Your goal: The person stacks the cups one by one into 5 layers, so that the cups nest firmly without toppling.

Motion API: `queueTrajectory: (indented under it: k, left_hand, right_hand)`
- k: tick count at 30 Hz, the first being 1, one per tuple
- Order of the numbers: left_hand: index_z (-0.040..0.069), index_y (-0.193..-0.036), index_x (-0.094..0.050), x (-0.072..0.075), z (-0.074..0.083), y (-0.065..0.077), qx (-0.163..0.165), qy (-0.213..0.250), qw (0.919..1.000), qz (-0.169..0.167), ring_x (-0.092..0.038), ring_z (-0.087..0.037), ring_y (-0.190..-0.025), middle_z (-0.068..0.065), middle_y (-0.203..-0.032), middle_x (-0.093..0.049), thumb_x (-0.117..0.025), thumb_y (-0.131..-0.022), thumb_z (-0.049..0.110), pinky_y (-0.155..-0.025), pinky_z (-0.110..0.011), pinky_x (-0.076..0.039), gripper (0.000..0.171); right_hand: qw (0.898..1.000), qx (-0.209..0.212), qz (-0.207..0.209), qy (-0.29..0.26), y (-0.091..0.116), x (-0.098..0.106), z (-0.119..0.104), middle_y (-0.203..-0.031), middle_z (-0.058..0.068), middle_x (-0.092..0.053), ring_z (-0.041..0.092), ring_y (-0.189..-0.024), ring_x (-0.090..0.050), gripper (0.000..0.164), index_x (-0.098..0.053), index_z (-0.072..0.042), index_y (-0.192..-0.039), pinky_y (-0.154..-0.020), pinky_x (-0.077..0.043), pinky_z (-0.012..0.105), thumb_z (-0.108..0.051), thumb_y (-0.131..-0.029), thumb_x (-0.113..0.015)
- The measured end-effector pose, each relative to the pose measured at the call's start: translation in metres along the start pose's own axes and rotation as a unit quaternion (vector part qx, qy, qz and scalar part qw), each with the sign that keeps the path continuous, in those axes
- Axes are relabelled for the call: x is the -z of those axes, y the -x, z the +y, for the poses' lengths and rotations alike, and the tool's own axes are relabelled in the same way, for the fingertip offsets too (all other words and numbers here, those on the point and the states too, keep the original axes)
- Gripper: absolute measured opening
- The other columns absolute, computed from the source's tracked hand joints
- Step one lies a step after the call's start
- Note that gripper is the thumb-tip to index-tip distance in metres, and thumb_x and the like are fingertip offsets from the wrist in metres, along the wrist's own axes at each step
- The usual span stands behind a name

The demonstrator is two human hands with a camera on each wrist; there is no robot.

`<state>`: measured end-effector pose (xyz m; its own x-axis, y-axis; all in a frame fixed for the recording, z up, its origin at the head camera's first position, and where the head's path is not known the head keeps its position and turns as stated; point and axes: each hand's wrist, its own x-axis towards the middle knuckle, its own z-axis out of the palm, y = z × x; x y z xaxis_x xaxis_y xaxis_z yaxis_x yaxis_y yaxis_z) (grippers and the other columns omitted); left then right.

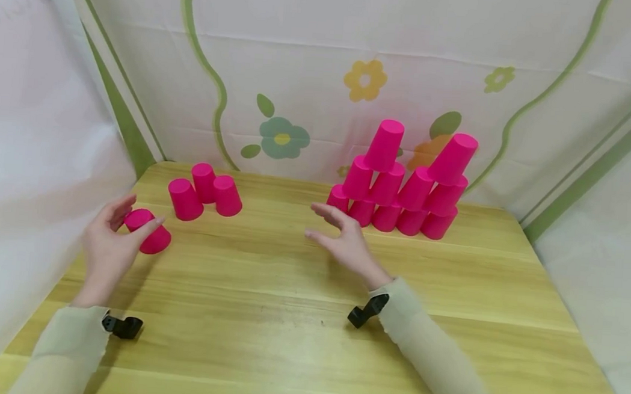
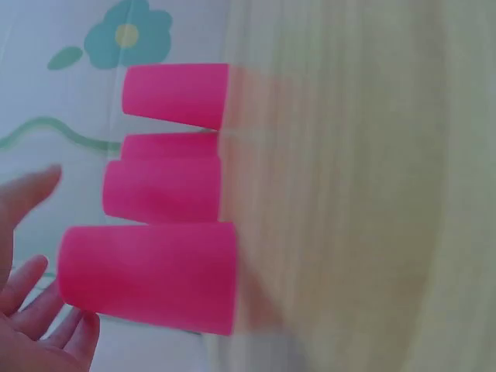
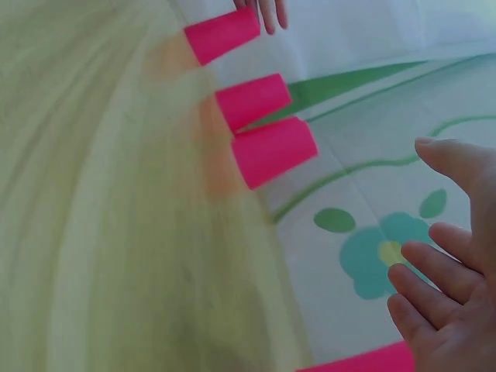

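My left hand [image 1: 109, 246] is at an upside-down pink cup [image 1: 155, 240] on the left of the table. In the left wrist view its fingers [image 2: 84, 335] lie along the near side of that cup, by its closed end, while the thumb stands apart from it. Further back, three more pink cups [image 1: 186, 201] stand upside down in a small cluster. My right hand [image 1: 348, 241] hovers with spread fingers and nothing in it, just left of and in front of a stack of pink cups [image 1: 388, 184].
The stack has three levels, with two separate cups on top, the right one [image 1: 454, 159] and the left one [image 1: 385, 144]. All stand on a wooden table [image 1: 285, 340]. A white curtain [image 1: 305, 15] with printed flowers hangs close behind.
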<state>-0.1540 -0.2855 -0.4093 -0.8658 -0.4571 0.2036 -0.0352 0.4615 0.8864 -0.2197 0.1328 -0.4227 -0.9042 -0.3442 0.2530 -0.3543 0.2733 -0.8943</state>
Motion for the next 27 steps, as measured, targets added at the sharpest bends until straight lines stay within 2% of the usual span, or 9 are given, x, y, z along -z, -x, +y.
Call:
queueTrajectory:
  k: [4,7,9,14,18,22,27]
  left_hand:
    - [0.012,-0.147,-0.054,0.002,-0.009,-0.004,0.051,0.014,0.9986,0.0,-0.055,-0.013,-0.119,-0.002,-0.141,-0.057,-0.084,-0.086,0.025,-0.095,-0.011,-0.045,0.069]
    - [0.011,-0.143,-0.057,0.002,-0.012,-0.008,0.087,0.038,0.9955,0.008,-0.057,-0.01,-0.11,0.0,-0.131,-0.06,-0.087,-0.084,0.024,-0.085,-0.007,-0.047,0.067]
    - [0.011,-0.14,-0.059,0.001,-0.013,-0.011,0.098,0.044,0.9941,0.011,-0.057,-0.01,-0.108,0.001,-0.126,-0.06,-0.088,-0.083,0.025,-0.083,-0.006,-0.048,0.066]
    - [0.01,-0.141,-0.06,-0.005,-0.015,-0.019,0.101,0.043,0.9939,0.009,-0.057,-0.01,-0.107,0.001,-0.124,-0.061,-0.089,-0.082,0.028,-0.084,-0.007,-0.048,0.068]
    - [0.01,-0.141,-0.061,-0.008,-0.018,-0.022,0.098,0.042,0.9943,0.002,-0.06,-0.009,-0.104,0.0,-0.122,-0.062,-0.089,-0.081,0.029,-0.082,-0.008,-0.049,0.069]
    - [0.01,-0.143,-0.06,-0.011,-0.018,-0.025,0.088,0.026,0.9955,-0.024,-0.061,-0.008,-0.105,-0.004,-0.128,-0.063,-0.087,-0.082,0.036,-0.082,-0.009,-0.051,0.071]
    - [0.007,-0.147,-0.054,-0.017,-0.018,-0.026,0.071,-0.013,0.9956,-0.059,-0.061,-0.014,-0.11,-0.014,-0.136,-0.06,-0.084,-0.083,0.045,-0.084,-0.011,-0.051,0.08]
  right_hand:
    - [0.999,0.0,-0.032,-0.01,-0.003,-0.021,0.0,-0.142,-0.005,-0.058,0.02,-0.133,-0.051,0.062,-0.057,-0.016,-0.146,-0.111,-0.038,0.057,-0.034,-0.091,-0.08]
    - [0.998,-0.004,-0.053,-0.018,-0.005,-0.034,0.0,-0.142,-0.007,-0.058,0.018,-0.133,-0.051,0.063,-0.057,-0.018,-0.146,-0.111,-0.039,0.055,-0.037,-0.091,-0.08]
    - [0.998,-0.003,-0.06,-0.022,-0.007,-0.041,0.0,-0.142,-0.007,-0.058,0.017,-0.132,-0.051,0.062,-0.057,-0.018,-0.146,-0.112,-0.039,0.053,-0.037,-0.091,-0.079]
    - [0.997,-0.003,-0.063,-0.033,-0.018,-0.056,-0.004,-0.141,-0.009,-0.058,0.015,-0.132,-0.052,0.063,-0.057,-0.02,-0.146,-0.112,-0.039,0.049,-0.039,-0.09,-0.08]
    - [0.997,-0.011,-0.061,-0.037,-0.033,-0.07,-0.011,-0.141,-0.012,-0.058,0.014,-0.132,-0.051,0.066,-0.057,-0.022,-0.146,-0.112,-0.04,0.047,-0.043,-0.089,-0.08]
    - [0.998,-0.002,-0.066,-0.017,-0.055,-0.083,-0.018,-0.144,-0.008,-0.056,0.015,-0.133,-0.05,0.069,-0.055,-0.023,-0.148,-0.112,-0.04,0.04,-0.043,-0.087,-0.082]
    - [0.997,-0.011,-0.073,0.012,-0.082,-0.1,-0.023,-0.148,-0.005,-0.052,0.015,-0.132,-0.05,0.077,-0.052,-0.023,-0.15,-0.111,-0.042,0.038,-0.048,-0.084,-0.083]
